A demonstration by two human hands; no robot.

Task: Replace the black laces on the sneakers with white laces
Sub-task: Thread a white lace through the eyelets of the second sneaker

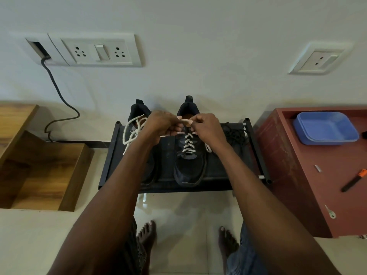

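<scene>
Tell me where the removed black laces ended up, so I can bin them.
In the head view, the black laces lie piled on the black rack, at its far right, just right of the right sneaker and beside the red cabinet.

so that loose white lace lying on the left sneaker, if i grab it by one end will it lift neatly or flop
The loose white lace will probably flop: it lies in slack loops over the left sneaker, so it looks soft, not stiff. It seems light for its length. The loops cross one another, so it may snag or tangle as it trails.
</scene>
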